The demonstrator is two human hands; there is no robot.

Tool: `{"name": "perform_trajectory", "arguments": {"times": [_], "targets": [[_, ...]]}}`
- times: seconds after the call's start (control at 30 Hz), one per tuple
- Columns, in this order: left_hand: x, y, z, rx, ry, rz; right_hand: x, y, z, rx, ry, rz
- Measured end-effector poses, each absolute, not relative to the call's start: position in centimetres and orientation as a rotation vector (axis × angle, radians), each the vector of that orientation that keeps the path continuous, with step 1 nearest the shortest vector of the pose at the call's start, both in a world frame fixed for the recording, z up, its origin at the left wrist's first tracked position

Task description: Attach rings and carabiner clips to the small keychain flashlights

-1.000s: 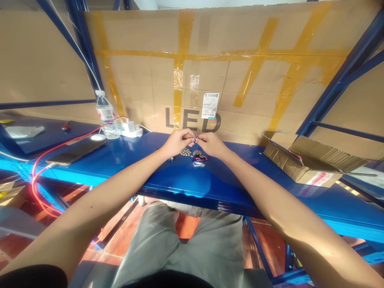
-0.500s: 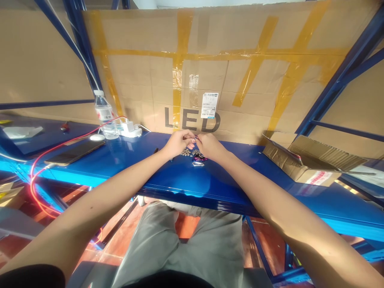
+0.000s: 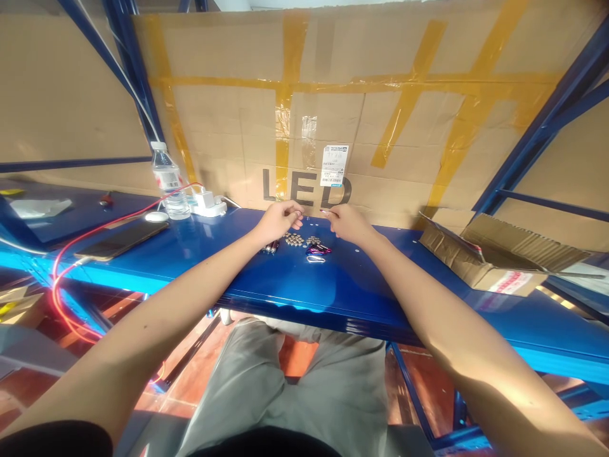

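Observation:
My right hand (image 3: 348, 223) is closed in a pinch on a small thin shiny piece (image 3: 324, 211), whose tip sticks out to the left. To its left, my left hand (image 3: 281, 219) hovers with its fingers curled together; whatever may be in them is too small to make out. Below the hands lies a pile of small metal parts (image 3: 294, 239), with a smaller group of metal pieces (image 3: 313, 240) beside it. Closer to me rest several coloured carabiners (image 3: 318, 251) and a silver carabiner (image 3: 315, 259). Some dark slim tubes (image 3: 271, 247) lie partly behind my left wrist.
A blue table (image 3: 285, 285) spans the front, backed by a large taped cardboard box (image 3: 228, 139). On the left stand a water bottle (image 3: 171, 184), a white power strip (image 3: 209, 206) and a phone (image 3: 121, 241) with a red cable. An open carton (image 3: 495, 260) sits right.
My hands, together before, have moved apart. The right hand went right with the thin piece, and the metal parts and tubes on the table show more fully.

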State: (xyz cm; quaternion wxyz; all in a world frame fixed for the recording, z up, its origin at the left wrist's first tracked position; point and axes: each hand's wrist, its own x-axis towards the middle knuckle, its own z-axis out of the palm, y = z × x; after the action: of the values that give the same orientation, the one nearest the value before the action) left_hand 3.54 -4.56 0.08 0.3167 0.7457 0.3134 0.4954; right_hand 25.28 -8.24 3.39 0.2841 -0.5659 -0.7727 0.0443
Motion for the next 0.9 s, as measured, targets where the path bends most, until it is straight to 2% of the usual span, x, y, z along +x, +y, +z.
{"name": "perform_trajectory", "arguments": {"times": [0.17, 0.37, 0.67, 0.9], "targets": [[2.7, -4.5, 0.3, 1.880, 0.930, 1.326, 25.8, -7.6, 2.7, -1.568, -2.107, 0.247], [3.1, -3.8, 0.1, 2.139, 1.087, 1.319, 25.7, -7.4, 2.5, -1.615, -2.119, 0.291], [6.0, -1.7, -0.4, 2.244, 1.148, 1.026, 26.6, -7.5, 3.0, -1.741, -2.159, 0.456], [6.5, 0.2, -1.4, 2.383, 1.011, 0.951, 26.8, -7.6, 2.9, -1.746, -2.233, 0.543]]}}
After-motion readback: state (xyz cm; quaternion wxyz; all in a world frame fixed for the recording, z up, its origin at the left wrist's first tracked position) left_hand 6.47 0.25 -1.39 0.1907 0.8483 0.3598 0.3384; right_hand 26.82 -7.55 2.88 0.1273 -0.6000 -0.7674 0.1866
